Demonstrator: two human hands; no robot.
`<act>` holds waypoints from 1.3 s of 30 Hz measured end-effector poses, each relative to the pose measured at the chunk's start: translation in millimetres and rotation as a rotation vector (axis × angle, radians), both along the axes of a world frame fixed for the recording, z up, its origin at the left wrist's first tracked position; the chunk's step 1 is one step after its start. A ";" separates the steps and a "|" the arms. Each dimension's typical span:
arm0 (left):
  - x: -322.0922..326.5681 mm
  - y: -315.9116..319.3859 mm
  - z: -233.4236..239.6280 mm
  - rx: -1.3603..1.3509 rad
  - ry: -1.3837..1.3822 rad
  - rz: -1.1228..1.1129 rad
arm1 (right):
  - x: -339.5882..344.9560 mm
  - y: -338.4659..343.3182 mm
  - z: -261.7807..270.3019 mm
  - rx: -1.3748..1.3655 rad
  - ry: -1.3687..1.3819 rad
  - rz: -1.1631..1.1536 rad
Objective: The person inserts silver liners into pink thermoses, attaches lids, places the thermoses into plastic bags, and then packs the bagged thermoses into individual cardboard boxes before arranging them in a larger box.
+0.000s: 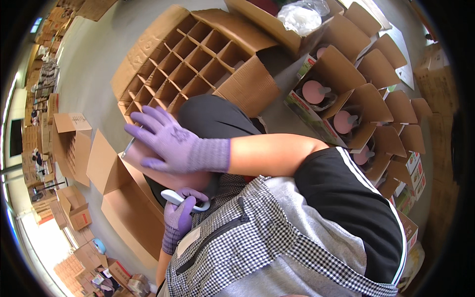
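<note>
A pink vessel (178, 179) with a pale rim and a light-blue handle (173, 197) lies tilted across my lap, in front of the checked apron. My left hand (182, 213), in a purple knitted glove, is closed around the handle. My right hand (167, 143), gloved alike, is over the vessel's upper side with its fingers spread, palm towards it. The palm is hidden, so how firmly it touches cannot be told. Part of the vessel is covered by the right hand and wrist. Just beyond the right hand stands a large cardboard carton (246, 85) with a grid of dividers.
An open carton (130, 208) stands at the left of my lap. At right are several open printed boxes (313, 115), some holding pink round items (313, 92). Clear plastic bags (300, 16) lie in a carton at the top. More cartons (72, 148) stand farther left.
</note>
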State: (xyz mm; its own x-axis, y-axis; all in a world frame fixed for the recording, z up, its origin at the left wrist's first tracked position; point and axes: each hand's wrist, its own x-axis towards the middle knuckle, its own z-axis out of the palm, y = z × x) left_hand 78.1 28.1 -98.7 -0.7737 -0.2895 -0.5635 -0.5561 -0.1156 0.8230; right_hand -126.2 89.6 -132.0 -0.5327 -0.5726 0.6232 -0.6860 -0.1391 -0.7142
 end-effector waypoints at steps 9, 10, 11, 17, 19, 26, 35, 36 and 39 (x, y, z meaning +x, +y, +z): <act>8.0 -27.8 -5.2 -0.111 -0.042 -0.292 | 10.1 262.7 -170.0 0.531 -0.983 -0.482; 5.3 -32.5 -12.5 -0.175 0.039 -0.368 | 33.3 307.3 -256.0 0.714 -1.105 -0.503; 6.2 -41.9 -21.5 -0.109 -0.047 -0.300 | 67.5 337.9 -304.9 0.753 -1.207 -0.555; 21.5 -47.3 -39.0 0.171 -0.029 -0.105 | 35.3 325.2 -285.5 0.957 -0.958 -0.351; 16.8 -53.7 -47.1 0.171 -0.042 -0.122 | 16.2 305.6 -302.3 0.971 -0.926 -0.313; 27.1 -71.0 -72.9 0.179 0.172 -0.276 | 72.6 395.2 -397.6 1.249 -0.646 0.063; 44.4 -107.7 -67.7 0.227 -0.087 -0.472 | 252.2 519.7 -361.9 1.741 -1.248 -0.102; 39.4 -107.5 -64.4 0.238 -0.130 -0.475 | 252.4 511.8 -366.5 1.741 -1.236 -0.077; 28.1 -101.3 -59.3 0.255 -0.212 -0.450 | 237.1 443.6 -382.7 1.366 -1.050 -0.317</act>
